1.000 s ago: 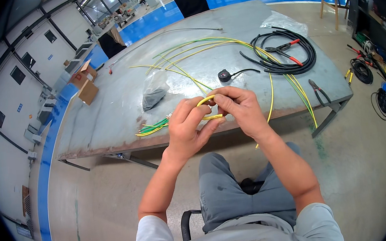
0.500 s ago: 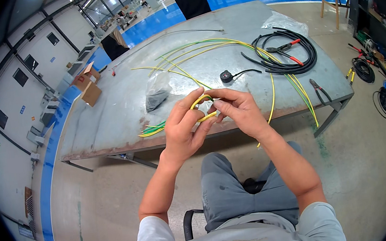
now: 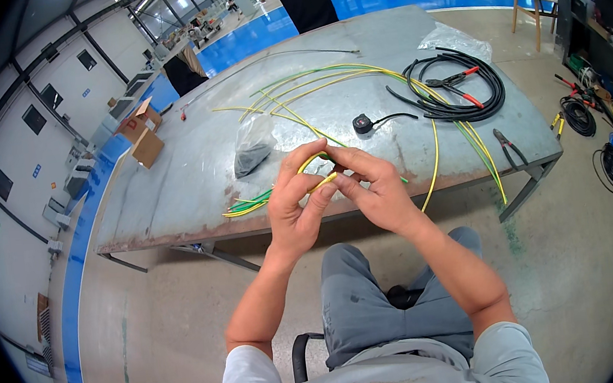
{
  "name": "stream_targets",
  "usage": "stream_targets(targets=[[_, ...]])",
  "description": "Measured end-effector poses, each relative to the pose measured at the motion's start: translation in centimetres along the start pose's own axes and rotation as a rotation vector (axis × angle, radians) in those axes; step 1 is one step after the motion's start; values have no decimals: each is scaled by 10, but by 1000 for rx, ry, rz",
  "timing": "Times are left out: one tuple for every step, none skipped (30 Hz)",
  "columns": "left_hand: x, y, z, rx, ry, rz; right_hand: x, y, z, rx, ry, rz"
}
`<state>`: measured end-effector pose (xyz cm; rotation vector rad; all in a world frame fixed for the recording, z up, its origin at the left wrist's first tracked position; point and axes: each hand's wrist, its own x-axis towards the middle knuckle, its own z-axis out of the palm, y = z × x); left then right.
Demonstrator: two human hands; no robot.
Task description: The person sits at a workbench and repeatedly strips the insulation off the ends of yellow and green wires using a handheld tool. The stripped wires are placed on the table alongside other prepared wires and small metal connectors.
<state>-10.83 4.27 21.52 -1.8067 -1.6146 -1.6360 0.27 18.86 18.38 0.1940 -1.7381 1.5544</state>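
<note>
Between my hands, just above the table's near edge, a yellow-green wire [image 3: 308, 164] is bent into a small loop. My left hand [image 3: 295, 202] is closed round the loop's left side. My right hand [image 3: 372, 187] pinches the wire at the loop's right side, and the fingers partly hide it. Behind my hands, a clear bag with dark contents [image 3: 251, 157] lies on the table. Left of my left hand is a bundle of short yellow and green wires [image 3: 247, 205]. Long yellow and green wires [image 3: 323, 73] arc across the tabletop.
On the metal table [image 3: 170, 192], at the right, lie a black cable coil [image 3: 495, 90] and red-handled pliers [image 3: 452, 79]. A black tape measure [image 3: 363, 123] sits mid-table. Dark-handled pliers [image 3: 510, 147] rest near the right corner. Cardboard boxes [image 3: 146, 147] stand beyond the left edge.
My right hand has shifted slightly left and down, closer to my left hand. The loop of wire now looks smaller and more covered by fingers. The view has moved slightly.
</note>
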Motion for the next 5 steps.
stream_targets(targets=[[0, -3, 3, -34, 17, -4, 0, -2, 1, -56, 14, -18], [-1, -6, 6, -69, 33, -8, 0, -1, 0, -77, 39, -47], [-3, -8, 10, -99, 42, -17, 1, 2, 0, -97, 65, -75], [-7, -11, 16, -130, 54, -26, 2, 4, -2, -120, 86, -102], [-12, -13, 22, -162, 67, -36, 3, 1, -4, -171, 78, -89]])
